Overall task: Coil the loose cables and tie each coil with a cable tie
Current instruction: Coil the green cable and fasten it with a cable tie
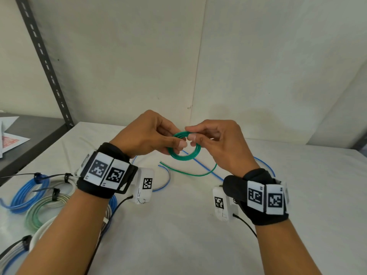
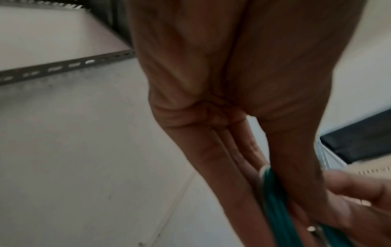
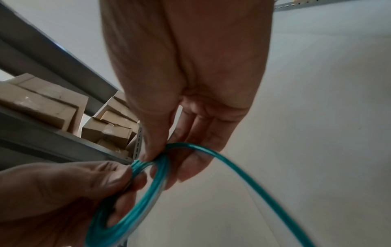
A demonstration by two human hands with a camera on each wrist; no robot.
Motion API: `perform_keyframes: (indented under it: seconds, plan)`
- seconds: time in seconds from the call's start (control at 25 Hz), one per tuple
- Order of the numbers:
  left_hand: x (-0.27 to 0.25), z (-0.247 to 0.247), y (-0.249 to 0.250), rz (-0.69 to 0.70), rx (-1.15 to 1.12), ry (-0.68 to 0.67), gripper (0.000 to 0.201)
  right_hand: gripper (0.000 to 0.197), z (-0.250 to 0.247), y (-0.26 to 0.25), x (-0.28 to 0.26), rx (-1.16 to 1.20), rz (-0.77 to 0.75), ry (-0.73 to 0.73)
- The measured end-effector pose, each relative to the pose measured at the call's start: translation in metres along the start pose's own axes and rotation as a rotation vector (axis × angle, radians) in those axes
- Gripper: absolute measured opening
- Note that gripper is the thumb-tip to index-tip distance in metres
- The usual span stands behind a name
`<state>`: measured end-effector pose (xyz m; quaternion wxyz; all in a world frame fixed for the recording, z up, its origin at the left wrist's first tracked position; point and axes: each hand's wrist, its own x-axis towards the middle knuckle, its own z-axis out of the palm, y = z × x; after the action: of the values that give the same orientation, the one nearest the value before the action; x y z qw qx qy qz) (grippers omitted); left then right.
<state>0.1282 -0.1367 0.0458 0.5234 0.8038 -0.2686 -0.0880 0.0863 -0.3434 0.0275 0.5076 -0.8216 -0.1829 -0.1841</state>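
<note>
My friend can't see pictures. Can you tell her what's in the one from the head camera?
Two hands, left hand and right hand, hold a small green cable coil above a white table, its loose tail trailing down. Finished coils with black cable ties lie at the left.

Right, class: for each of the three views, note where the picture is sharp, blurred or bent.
Head view: evenly lit and sharp on the green coil, with the shelf upright bowed by the wide lens. Left wrist view: dim, the left hand smeared and soft. Right wrist view: right hand clear, the trailing green cable blurred.
</note>
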Motion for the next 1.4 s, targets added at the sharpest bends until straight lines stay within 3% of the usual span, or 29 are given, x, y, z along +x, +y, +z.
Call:
perform_keyframes:
  seconds: [0.16, 0.4, 0.52, 0.72, 0.8, 1.0, 1.12, 1.28, 1.4]
  plan:
    - [0.0, -0.003, 0.002, 0.049, -0.234, 0.153, 0.028, 0.012, 0.005, -0.001, 0.003, 0.192, 0.038, 0.182]
    - [0.009, 0.01, 0.003, 0.082, -0.604, 0.334, 0.018, 0.018, 0.03, -0.008, 0.001, 0.514, 0.068, 0.398]
    - [0.011, 0.016, 0.007, 0.1, -0.723, 0.367, 0.019, 0.03, 0.028, -0.012, 0.002, 0.517, 0.041, 0.417]
    - [0.013, 0.039, 0.011, 0.125, -0.813, 0.357, 0.024, 0.032, 0.024, -0.013, 0.003, 0.458, -0.019, 0.509]
    - [0.012, 0.038, 0.012, 0.119, -0.755, 0.315, 0.029, 0.031, 0.018, -0.011, 0.003, 0.412, -0.017, 0.488]
    - [0.012, 0.024, 0.011, -0.005, -0.553, 0.177, 0.04, 0.026, -0.003, -0.005, 0.001, 0.058, -0.025, 0.171]
    - [0.012, 0.031, 0.012, -0.047, -0.379, 0.078, 0.049, 0.026, -0.006, -0.008, -0.001, -0.105, -0.075, 0.054]
    - [0.012, 0.037, 0.013, -0.069, -0.172, 0.121, 0.053, 0.026, -0.003, -0.006, -0.001, -0.33, -0.131, 0.043]
    - [0.014, 0.038, 0.01, -0.042, -0.221, 0.218, 0.052, 0.025, 0.004, -0.005, 0.0, -0.14, -0.109, 0.082]
